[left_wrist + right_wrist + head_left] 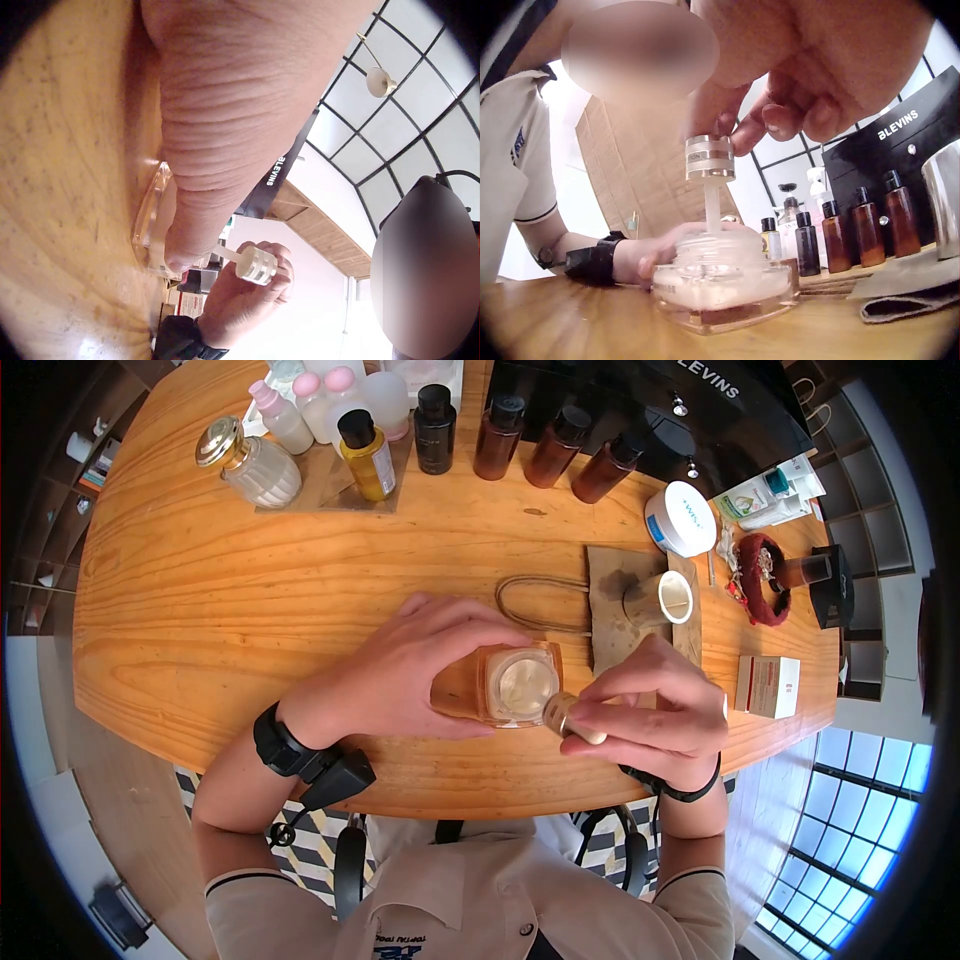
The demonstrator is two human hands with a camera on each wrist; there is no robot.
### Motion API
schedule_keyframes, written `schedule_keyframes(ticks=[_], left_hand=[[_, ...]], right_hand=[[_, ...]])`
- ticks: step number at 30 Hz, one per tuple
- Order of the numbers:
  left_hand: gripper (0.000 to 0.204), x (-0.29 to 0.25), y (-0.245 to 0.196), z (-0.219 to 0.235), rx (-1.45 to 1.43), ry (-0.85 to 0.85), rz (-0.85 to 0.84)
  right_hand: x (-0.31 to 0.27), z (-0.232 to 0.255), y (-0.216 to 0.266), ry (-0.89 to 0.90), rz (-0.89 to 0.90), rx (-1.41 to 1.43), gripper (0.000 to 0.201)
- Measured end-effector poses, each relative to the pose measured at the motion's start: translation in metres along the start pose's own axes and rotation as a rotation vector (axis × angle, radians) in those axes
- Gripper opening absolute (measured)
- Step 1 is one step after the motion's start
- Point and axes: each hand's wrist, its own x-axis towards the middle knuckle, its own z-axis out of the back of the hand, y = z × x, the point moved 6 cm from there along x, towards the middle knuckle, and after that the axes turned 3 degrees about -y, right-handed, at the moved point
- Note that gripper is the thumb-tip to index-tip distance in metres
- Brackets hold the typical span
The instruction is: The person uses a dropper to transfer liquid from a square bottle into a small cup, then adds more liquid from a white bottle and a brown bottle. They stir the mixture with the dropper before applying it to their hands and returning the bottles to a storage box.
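Observation:
A square clear glass cosmetic jar (523, 684) with a round open mouth and pale cream inside sits near the table's front edge. My left hand (400, 670) grips it from the left, thumb on the near side and fingers along the far side. Between the thumb and fingers of my right hand (660, 710) is a gold-banded cap (710, 159) with a pale stem (712, 206). That stem points down to the jar's mouth in the right wrist view; its lower end is hidden by the rim. In the left wrist view the cap (256, 265) shows beyond my left thumb.
A paper bag (610, 600) bears a white-rimmed cup (676, 598) just beyond my right hand. Several dark bottles (498, 440) line the back before a black box (640, 420). A small carton (768, 686) stands right; a white tub (682, 520) sits behind the bag.

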Motion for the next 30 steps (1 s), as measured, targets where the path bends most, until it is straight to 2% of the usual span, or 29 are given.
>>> schedule_keyframes(ticks=[7, 10, 14, 16, 20, 22, 30], left_hand=[[0.072, 0.0, 0.0, 0.001, -0.008, 0.004, 0.007], [0.072, 0.0, 0.0, 0.001, -0.013, 0.005, 0.002], [0.072, 0.0, 0.0, 0.001, -0.02, 0.006, 0.006], [0.072, 0.0, 0.0, 0.001, -0.017, 0.004, 0.003], [0.072, 0.0, 0.0, 0.001, -0.014, 0.011, 0.005], [0.072, 0.0, 0.0, 0.001, -0.015, 0.013, 0.01], [0.073, 0.0, 0.0, 0.001, -0.019, 0.013, 0.007]], right_hand=[[-0.002, 0.003, -0.002, -0.028, -0.05, 0.002, 0.031], [-0.001, -0.002, -0.002, 0.018, -0.031, 0.048, 0.031], [-0.001, 0.005, -0.003, -0.019, -0.026, 0.031, 0.03], [0.0, 0.004, -0.004, 0.005, -0.076, 0.035, 0.03], [0.0, 0.002, -0.001, 0.019, -0.031, -0.023, 0.029], [0.0, 0.008, 0.001, -0.045, -0.01, -0.049, 0.027], [0.001, 0.007, 0.003, -0.027, -0.017, -0.086, 0.026]])
